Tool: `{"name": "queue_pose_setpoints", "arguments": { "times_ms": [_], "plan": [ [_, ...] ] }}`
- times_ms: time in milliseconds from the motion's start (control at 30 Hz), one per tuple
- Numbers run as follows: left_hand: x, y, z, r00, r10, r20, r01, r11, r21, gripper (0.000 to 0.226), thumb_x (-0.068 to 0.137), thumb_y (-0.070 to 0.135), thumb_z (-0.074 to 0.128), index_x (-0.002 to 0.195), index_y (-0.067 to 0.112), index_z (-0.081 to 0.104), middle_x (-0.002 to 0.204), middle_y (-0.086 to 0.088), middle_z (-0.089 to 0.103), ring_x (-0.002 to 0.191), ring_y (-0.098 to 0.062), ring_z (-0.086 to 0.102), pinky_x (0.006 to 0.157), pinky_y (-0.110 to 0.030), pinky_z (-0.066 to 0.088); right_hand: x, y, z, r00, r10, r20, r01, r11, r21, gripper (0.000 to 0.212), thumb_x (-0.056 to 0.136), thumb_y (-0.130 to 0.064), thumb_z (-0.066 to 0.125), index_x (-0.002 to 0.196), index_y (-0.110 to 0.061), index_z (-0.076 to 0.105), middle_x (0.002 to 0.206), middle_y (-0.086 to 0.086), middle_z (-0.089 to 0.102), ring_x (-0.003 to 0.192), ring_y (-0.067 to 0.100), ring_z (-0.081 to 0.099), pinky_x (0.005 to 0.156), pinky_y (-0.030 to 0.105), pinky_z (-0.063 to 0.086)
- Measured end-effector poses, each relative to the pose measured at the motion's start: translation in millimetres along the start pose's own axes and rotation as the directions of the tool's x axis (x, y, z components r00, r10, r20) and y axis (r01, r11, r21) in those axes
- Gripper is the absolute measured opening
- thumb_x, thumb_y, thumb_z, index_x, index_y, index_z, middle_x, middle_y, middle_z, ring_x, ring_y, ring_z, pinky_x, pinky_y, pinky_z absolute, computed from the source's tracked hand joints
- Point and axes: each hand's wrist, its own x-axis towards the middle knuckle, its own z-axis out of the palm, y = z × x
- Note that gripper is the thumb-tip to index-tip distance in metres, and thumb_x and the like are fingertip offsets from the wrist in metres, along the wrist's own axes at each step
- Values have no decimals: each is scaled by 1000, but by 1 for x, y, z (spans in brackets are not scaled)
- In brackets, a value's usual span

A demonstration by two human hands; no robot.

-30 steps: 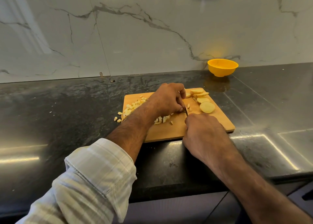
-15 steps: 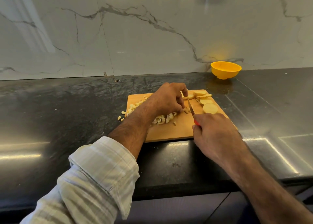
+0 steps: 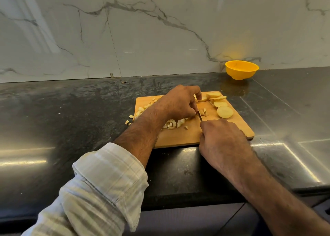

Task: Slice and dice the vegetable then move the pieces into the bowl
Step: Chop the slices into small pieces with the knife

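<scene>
Lying on one wooden board [image 3: 187, 137], a heap of diced potato pieces [image 3: 174, 124] is pressed by the curled left hand [image 3: 178, 104]. One knife [image 3: 200, 115] is gripped by the right hand [image 3: 223, 137], blade down beside the fingers. About five round slices [image 3: 225, 112] are counted at the far right corner. One yellow bowl [image 3: 241, 69] stands well apart, by the wall.

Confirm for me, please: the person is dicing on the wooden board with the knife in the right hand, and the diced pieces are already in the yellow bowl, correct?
Not quite. In the head view the yellow bowl by the wall shows no pieces inside; the diced pieces lie on the wooden board, a few on the counter. The rest holds: the right hand holds the knife.
</scene>
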Motion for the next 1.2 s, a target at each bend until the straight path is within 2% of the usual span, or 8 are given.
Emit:
{"name": "queue_pose_setpoints", "arguments": {
  "times_ms": [100,233,400,600,733,833,967,1200],
  "plan": [
    [-1,3,-1,1000,18,3,-18,999,35,43,88,7,79,123,23,59,91,10,76,88,-5,73,96,-39,60,-1,1,-2,1000,12,-9,-12,1000,-6,31,101,-34,62,129,-24,57,113,1,57,105,20,57,89,38,55],
    [-2,5,-3,1000,17,18,-18,998,61,43,90,9,77,127,22,59,91,11,76,90,-2,72,97,-40,59,1,2,-2,999,-11,-31,10,1000,-22,26,100,-32,62,124,-25,59,88,-8,41,92,15,50,82,34,51],
    [-2,5,-3,1000,9,23,-11,995,101,44,91,12,77,128,25,57,92,13,75,91,0,68,108,-50,51,10,4,-10,1000,-7,-9,7,1000,-21,31,97,-31,68,125,-23,59,103,-3,53,103,19,57,91,38,56],
    [-2,5,-4,999,-16,38,13,996,89,44,93,17,78,129,27,56,95,13,75,97,-6,70,110,-53,48,28,28,-14,996,-16,-89,28,991,128,30,92,-27,68,122,-25,73,93,-8,64,85,11,60,63,26,49],
    [-2,3,-1,1000,4,-1,-4,996,95,38,93,18,78,125,27,59,95,12,74,93,-5,69,105,-48,54,15,47,-6,990,6,-141,37,955,295,35,97,-35,68,132,-34,71,113,-8,70,93,11,63,73,28,56],
    [-2,1,1,997,35,-70,-28,995,99,32,91,19,77,119,27,63,97,12,69,89,-5,65,98,-44,57,6,57,-6,982,42,-183,36,914,404,37,99,-35,70,135,-35,68,115,-6,71,92,10,63,76,30,58],
    [1,1,8,998,24,-59,-19,996,85,32,92,28,79,120,28,64,104,13,66,92,-5,61,93,-38,56,7,65,-7,975,94,-203,-7,920,393,36,98,-35,70,134,-34,70,107,-7,71,93,11,64,81,36,61],
    [8,4,19,999,-5,-44,8,998,68,26,96,24,78,121,25,72,112,11,69,95,-6,61,78,-23,50,9,65,-1,981,135,-136,-77,928,365,43,99,-35,69,141,-31,64,123,-2,70,105,15,63,95,40,60]
  ]
}}
